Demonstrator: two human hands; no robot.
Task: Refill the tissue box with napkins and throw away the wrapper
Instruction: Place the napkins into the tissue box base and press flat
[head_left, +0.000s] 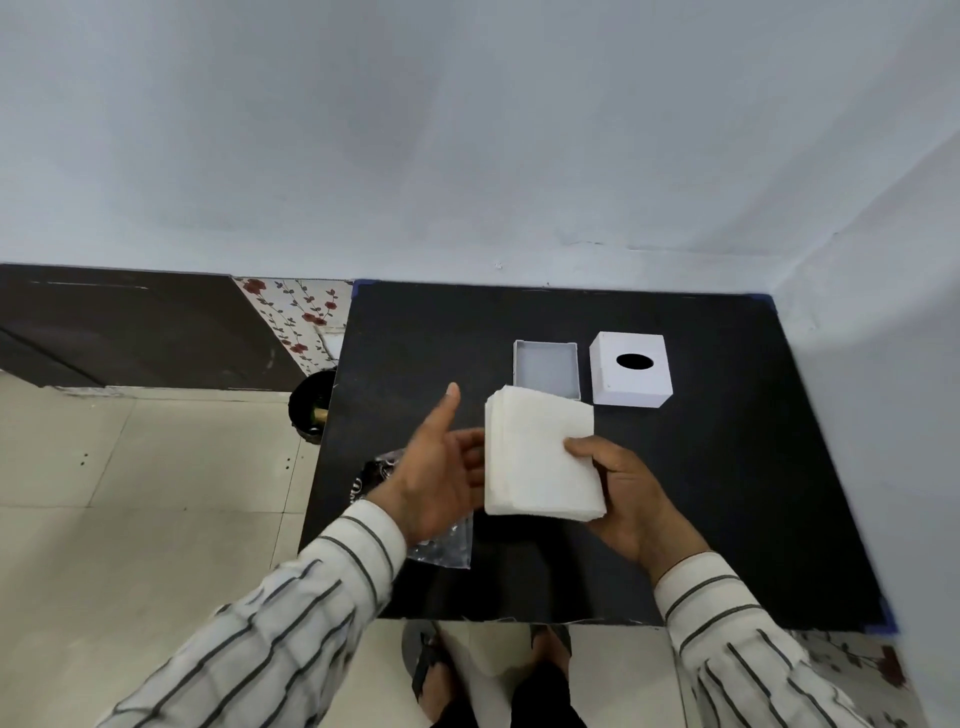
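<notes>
While my right hand (631, 493) pinches the napkins (540, 457) over the surface (727, 493), left hand (441, 467) open at their 9 o'clock edge. Tray (546, 368) at 12 looks snug: loose stack could fan, snag. Wrapper (447, 545) at 7 may slide off.

It looked like a plain room in a home: a bare pale blue-grey wall (467, 130), cream floor tiles (130, 467), a rose-patterned floral sheet (301, 317), and a black-topped counter (727, 467) in the corner.
</notes>
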